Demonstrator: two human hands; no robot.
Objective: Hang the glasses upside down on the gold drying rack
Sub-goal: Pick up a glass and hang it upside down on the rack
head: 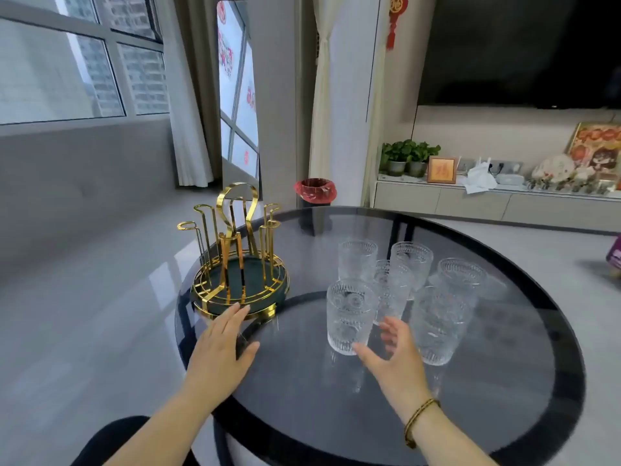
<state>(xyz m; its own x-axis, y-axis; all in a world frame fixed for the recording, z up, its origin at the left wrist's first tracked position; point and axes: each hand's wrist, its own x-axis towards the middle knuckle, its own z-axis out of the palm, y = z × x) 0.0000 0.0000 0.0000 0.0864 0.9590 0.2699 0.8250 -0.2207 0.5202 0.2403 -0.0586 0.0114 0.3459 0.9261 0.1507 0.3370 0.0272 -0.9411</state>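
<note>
The gold drying rack [235, 260], with bare upright hooks over a round dark green tray, stands at the left edge of the round glass table [487, 415]. Several clear patterned glasses stand upright in a cluster to its right, the nearest glass [349, 314] at the front. My left hand [223, 344] lies flat on the table, its fingertips touching the rack's front rim. My right hand [389, 354] is spread open just right of and below the nearest glass, thumb close to its base, holding nothing.
The table has a dark rim and see-through top over a grey floor. A red-lined bin [315, 191] stands behind the table. A low cabinet [470, 200] with plants and ornaments runs along the far right wall. Windows and curtains fill the left.
</note>
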